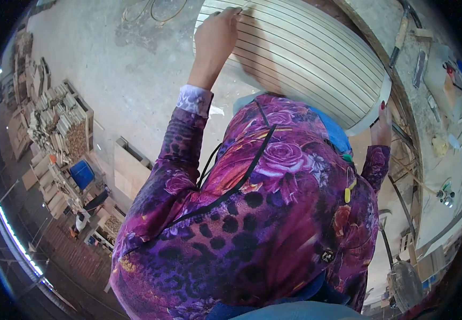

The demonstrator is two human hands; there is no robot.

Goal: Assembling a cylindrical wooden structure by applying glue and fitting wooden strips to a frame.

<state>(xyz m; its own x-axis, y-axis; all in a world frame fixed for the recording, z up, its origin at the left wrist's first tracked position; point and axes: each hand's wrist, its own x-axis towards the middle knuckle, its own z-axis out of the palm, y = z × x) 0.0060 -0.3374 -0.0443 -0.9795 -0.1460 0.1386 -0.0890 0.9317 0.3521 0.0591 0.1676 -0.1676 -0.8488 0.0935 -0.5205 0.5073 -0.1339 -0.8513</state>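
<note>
The left hand lies with curled fingers on the far left edge of a large cream slatted panel, a bent board scored with parallel dark grooves, held out in front of the person's chest above the concrete floor. The right hand grips the panel's near right edge, fingers wrapped around the rim, though only part of that hand shows. To the right runs a workbench strewn with tools; on the left stands a stack of cut wooden pieces.

Both arms stretched forward; left hand fingers curled, right hand gripping.
</note>
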